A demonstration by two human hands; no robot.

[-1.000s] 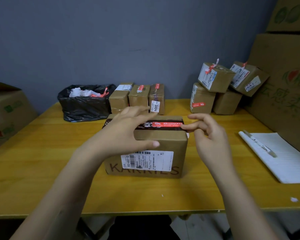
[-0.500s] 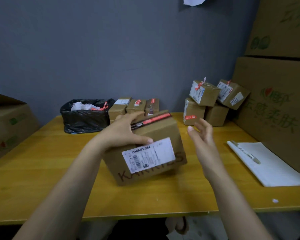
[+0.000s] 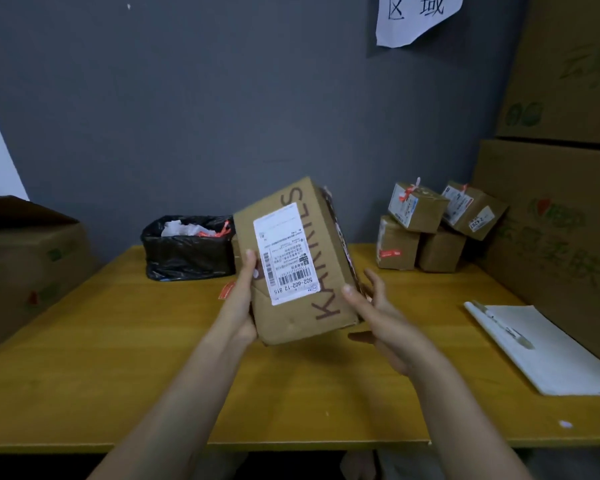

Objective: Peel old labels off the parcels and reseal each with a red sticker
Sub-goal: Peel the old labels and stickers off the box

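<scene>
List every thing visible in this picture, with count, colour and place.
parcel: one, brown, held up between both hands
shipping label: one, white, on the parcel's front
small parcels: four, brown, stacked back right
bin bag: one, black, back of table
notepad: one, white, table's right side
pen: one, pale, on the notepad
large cartons: three, brown, two right, one left
paper sign: one, white, on the wall
table: one, yellow, centre
left hand: one, grips the parcel's left edge
right hand: one, holds the parcel's right edge

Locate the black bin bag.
Head view: the bag sits at the back of the table, left of centre, against the wall, just behind and left of the held parcel.
</scene>
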